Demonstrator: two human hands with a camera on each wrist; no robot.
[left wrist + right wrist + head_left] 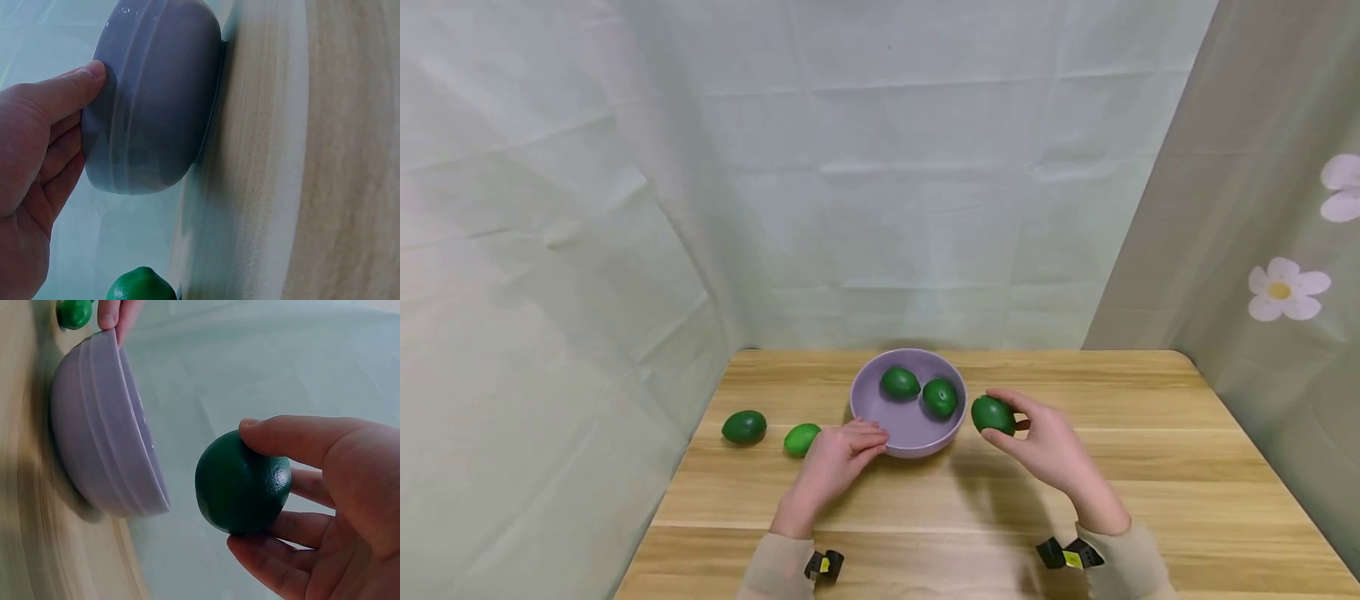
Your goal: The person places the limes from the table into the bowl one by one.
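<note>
Just off the right side of the purple bowl (901,430), your right hand (1051,443) has the dark green fruit (991,414) up off the bench (1157,475), thumb on one side, fingertips on the other, spread only as wide as the fruit. Solid grip imo, and the palm looks clear of it, so letting go should be easy. Your left hand (837,457) pinches the bowl's near-left rim, thumb against the outer wall and fingers over the edge. Go light there, since pressing down hard could tip it. Looks like the step is getting the fruit into the bowl, so I'd lift until it clears the rim, then lower it into the bare near part: the back fruit (900,382) and right-side fruit (940,398) take up the rest. Don't drop it from high or it might knock them. Also watch the bright green fruit (802,439) by your left hand, your wrist could nudge it.
</note>
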